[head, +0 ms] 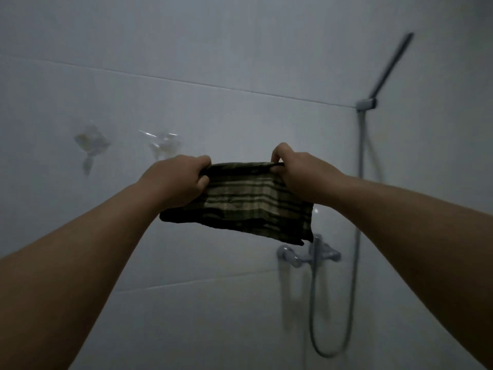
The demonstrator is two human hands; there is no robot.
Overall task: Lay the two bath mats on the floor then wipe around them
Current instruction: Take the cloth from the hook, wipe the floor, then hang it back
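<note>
A white tiled wall (240, 49) fills nearly the whole view, dim and greyish, with grout lines running across it and a corner on the right. Both bare forearms reach up and forward from the lower corners, meeting near the middle.

Between them hangs the cloth (248, 204), a dark checked piece with paler stripes across its centre (folded or doubled over, by the look of its thick top edge). It is held up in the air in front of the wall, top edge stretched level between the two hands, lower edge sagging down to the right and overlapping the view of the tap.

On the right, a shower hose (358, 182) drops from a bracket (366, 104) in the corner and loops low before rising to the tap (309, 256), a chrome mixer fixed to the wall below the cloth. A dark shower head (392, 65) slants up from the bracket; it is blurred.

The left hand (177, 180) grips the cloth's top left corner, fingers curled round the fabric. The right hand (296, 173) pinches the top right corner, thumb and fingers closed on the edge.

Left of the hands, two clear hooks (165, 142) seem to be stuck to the wall, though blur makes them hard to read.
</note>
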